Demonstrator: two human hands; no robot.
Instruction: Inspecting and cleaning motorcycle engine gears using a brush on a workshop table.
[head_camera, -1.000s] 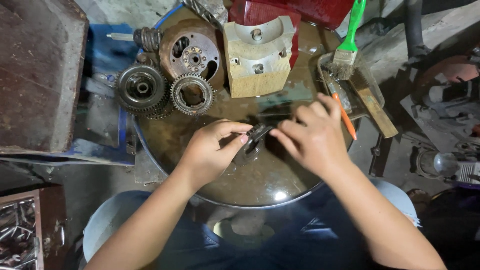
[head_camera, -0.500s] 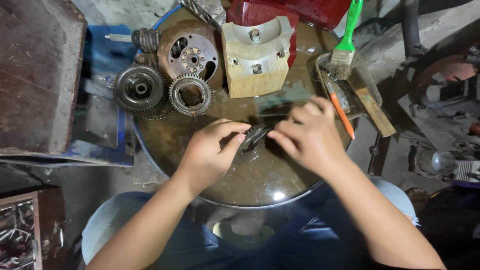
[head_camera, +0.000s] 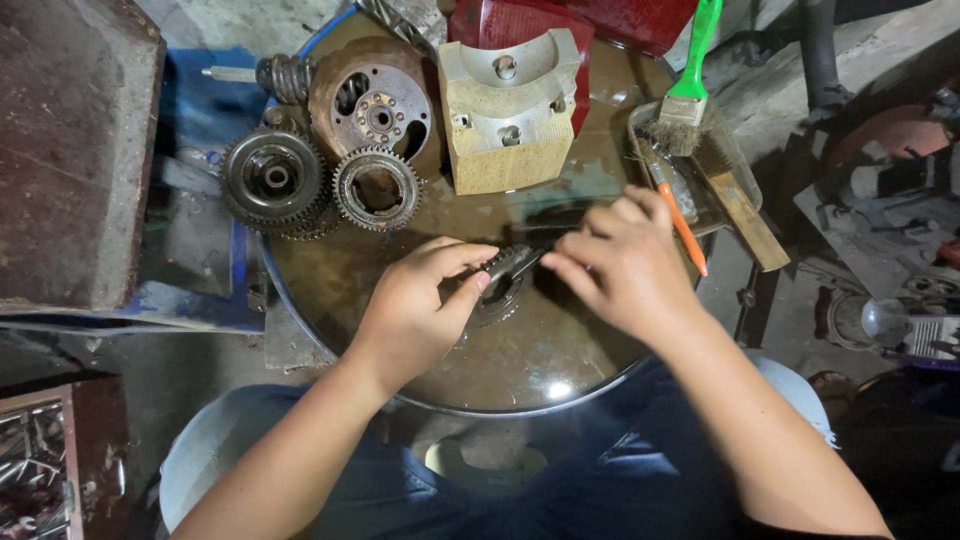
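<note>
Both hands meet over the middle of a round, oily metal tray (head_camera: 330, 290). My left hand (head_camera: 425, 305) grips a small dark toothed gear (head_camera: 505, 268) between thumb and fingers. My right hand (head_camera: 625, 265) pinches the same gear's far side with its fingertips, its fingers closed on a dark part there. Most of the gear is hidden under the two hands.
At the tray's back lie two loose gears (head_camera: 275, 180) (head_camera: 377, 187), a rusty round plate (head_camera: 370, 105) and a pale metal block (head_camera: 510, 110). A green-handled brush (head_camera: 690, 80) and an orange pencil (head_camera: 683, 225) rest on a small tray at right. A rusty box (head_camera: 70, 150) stands left.
The hands stay almost in place on the gear; the fingers shift slightly around it.
</note>
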